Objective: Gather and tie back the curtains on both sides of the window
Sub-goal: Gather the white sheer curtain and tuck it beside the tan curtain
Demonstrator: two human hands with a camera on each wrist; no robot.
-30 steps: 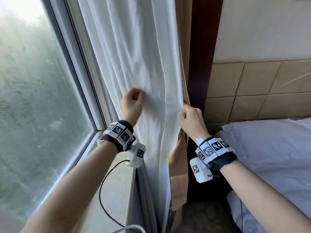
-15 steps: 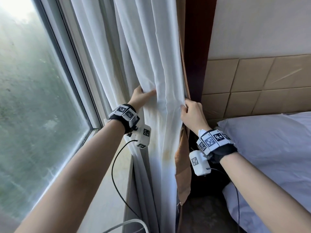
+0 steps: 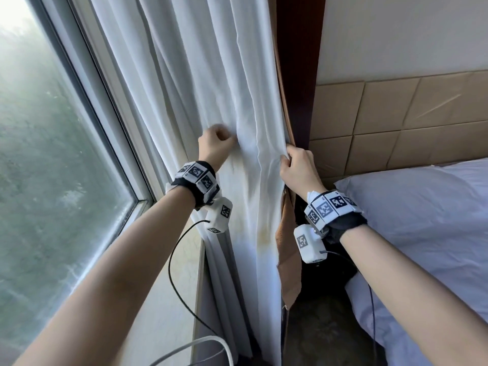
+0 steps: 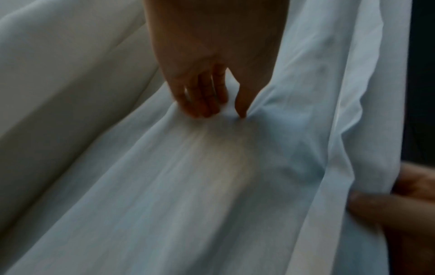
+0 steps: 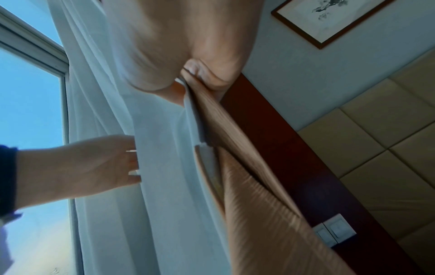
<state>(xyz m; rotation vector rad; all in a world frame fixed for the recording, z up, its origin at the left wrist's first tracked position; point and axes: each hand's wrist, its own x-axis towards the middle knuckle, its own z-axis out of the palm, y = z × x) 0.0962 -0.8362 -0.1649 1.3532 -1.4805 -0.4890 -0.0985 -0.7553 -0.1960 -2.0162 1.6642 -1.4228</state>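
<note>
White sheer curtain (image 3: 211, 83) bunched, yellow-stained, tan-backed edge

A bedroom: bed (image 3: 422, 233) against padded headboard panels (image 3: 396, 122), beside a curtained window (image 3: 52, 154).

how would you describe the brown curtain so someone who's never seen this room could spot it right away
Start at the window and follow the white curtain rightward to its far edge, beside the dark wooden post. The brown curtain is the narrow strip there, with the right hand gripping both curtains' edges. It is the only tan fabric among white folds.
</note>
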